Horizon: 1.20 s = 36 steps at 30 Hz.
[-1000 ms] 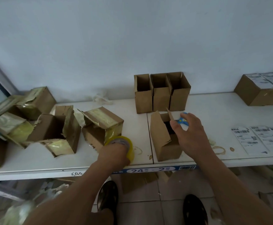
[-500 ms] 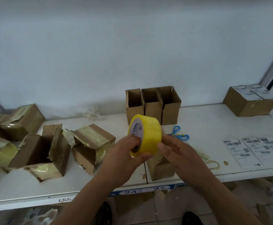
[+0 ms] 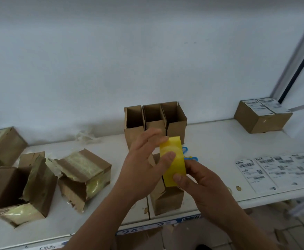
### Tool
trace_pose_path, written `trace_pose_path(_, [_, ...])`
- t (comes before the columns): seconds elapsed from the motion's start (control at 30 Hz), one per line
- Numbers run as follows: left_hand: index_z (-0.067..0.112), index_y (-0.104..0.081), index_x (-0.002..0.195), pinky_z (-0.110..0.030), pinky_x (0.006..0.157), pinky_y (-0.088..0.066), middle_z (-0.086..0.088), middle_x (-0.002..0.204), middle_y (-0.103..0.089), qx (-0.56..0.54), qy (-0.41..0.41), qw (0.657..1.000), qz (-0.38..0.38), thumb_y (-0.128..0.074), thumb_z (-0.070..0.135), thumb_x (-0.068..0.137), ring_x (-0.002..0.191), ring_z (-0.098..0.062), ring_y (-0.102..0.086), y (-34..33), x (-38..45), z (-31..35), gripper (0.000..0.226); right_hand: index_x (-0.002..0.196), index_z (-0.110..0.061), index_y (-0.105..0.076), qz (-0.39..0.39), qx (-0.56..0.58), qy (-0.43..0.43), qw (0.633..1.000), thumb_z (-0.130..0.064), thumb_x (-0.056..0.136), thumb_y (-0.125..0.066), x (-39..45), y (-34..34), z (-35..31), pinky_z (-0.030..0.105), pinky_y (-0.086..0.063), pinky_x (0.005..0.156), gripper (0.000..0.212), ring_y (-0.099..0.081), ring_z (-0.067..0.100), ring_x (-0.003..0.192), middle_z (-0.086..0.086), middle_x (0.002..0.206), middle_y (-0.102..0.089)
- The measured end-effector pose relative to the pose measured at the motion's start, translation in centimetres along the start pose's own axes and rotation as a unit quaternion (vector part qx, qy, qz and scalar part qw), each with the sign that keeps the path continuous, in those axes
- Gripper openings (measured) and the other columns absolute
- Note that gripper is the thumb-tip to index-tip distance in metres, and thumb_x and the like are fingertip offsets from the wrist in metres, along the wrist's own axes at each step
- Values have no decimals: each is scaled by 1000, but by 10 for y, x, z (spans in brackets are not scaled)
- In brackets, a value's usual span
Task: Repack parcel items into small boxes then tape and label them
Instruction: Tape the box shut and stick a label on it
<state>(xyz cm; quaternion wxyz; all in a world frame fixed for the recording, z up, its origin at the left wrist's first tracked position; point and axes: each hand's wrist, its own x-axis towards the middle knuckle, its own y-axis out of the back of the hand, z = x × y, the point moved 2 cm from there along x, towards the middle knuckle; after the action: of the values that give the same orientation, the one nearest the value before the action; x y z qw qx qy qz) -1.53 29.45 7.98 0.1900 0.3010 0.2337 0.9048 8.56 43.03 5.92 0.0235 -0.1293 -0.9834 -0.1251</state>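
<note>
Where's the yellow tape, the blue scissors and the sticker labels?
yellow tape roll (image 3: 173,159): head view, its outer band.
blue scissors (image 3: 185,149): head view, handle loop.
shipping labels (image 3: 274,168): head view, middle sheet.

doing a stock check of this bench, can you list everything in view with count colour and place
tape roll: 1, yellow, held above the bench middle
open small boxes: 3, brown, in a row by the wall
small box: 1, brown, front edge under the hands
torn parcels: at least 4, brown with yellowish tape, left side
labelled box: 1, brown, far right
shipping labels: several, white, right front
scissors: 1, blue handles, behind the tape
left hand: grip on tape roll
right hand: grip on tape roll
</note>
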Motion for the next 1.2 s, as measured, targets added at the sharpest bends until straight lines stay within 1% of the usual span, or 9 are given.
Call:
trace_pose_path(0.13, [45,-58,97,-5,88,-38,28,120,-54,-9,-7,1000,25,-60,46,86,115,9,-48,-5,4,6,11,101,-42,-62,11,-21,10,1000,-44,79,-57,2,8,-2,1,-42,71,22,-58,-12,95,-29,100,-64])
trace_pose_path(0.23, [41,-57,83,1,75,-34,26,110,-57,-24,27,999,19,-66,26,91,103,9,-51,-5,10,9,19,98,-42,-59,12,-23,4,1000,-38,85,-59,3,10,-2,0,-42,68,14,-56,-16,92,-29,95,-65])
trace_pose_path(0.4, [38,-48,86,-15,68,-37,21,94,-56,44,14,999,9,-50,31,97,89,3,-53,-18,14,20,14,99,-37,-58,28,-9,-15,999,-52,76,-51,4,8,-5,5,-46,65,28,-61,-10,85,-25,87,-67])
trace_pose_path(0.53, [37,-48,83,-13,60,-37,16,80,-57,61,78,995,21,-50,29,100,74,1,-54,-16,32,15,19,97,-34,-59,46,-64,-19,997,-63,78,-54,8,4,-9,20,-55,68,36,-65,5,80,-12,87,-68])
trace_pose_path(0.63, [33,-52,86,-10,55,-36,13,77,-58,57,123,991,7,-49,26,100,68,0,-55,-16,41,3,15,106,-31,-58,32,-67,-45,996,-54,83,-57,11,2,-16,36,-59,76,32,-69,12,82,-3,91,-70])
trace_pose_path(0.77, [20,-59,90,-23,59,-49,0,72,-66,-20,191,981,-17,-50,23,100,59,-5,-58,-15,51,-22,14,100,-27,-59,-17,27,-125,992,-35,92,-59,5,-2,-18,27,-57,64,12,-71,12,68,1,78,-74])
trace_pose_path(0.93, [17,-61,85,-23,56,-53,-5,70,-66,-25,259,965,-19,-50,21,100,55,-5,-58,-25,52,-62,19,96,-25,-62,-43,-11,-200,979,-52,81,-62,7,-12,-6,49,-58,83,31,-71,25,87,5,92,-73])
trace_pose_path(1.03, [15,-62,91,-23,55,-55,-4,70,-65,-41,294,955,-17,-51,21,101,54,-6,-60,-34,56,-78,16,97,-21,-60,-33,-5,-226,974,-60,80,-61,12,-15,-4,46,-60,80,42,-72,25,80,9,91,-73])
trace_pose_path(1.2, [12,-59,96,-20,50,-50,-6,73,-64,-44,321,946,-25,-51,23,101,55,-10,-60,-48,60,-90,14,104,-17,-55,-56,65,-281,956,-36,89,-64,20,-13,-6,30,-53,57,26,-67,21,61,14,88,-73])
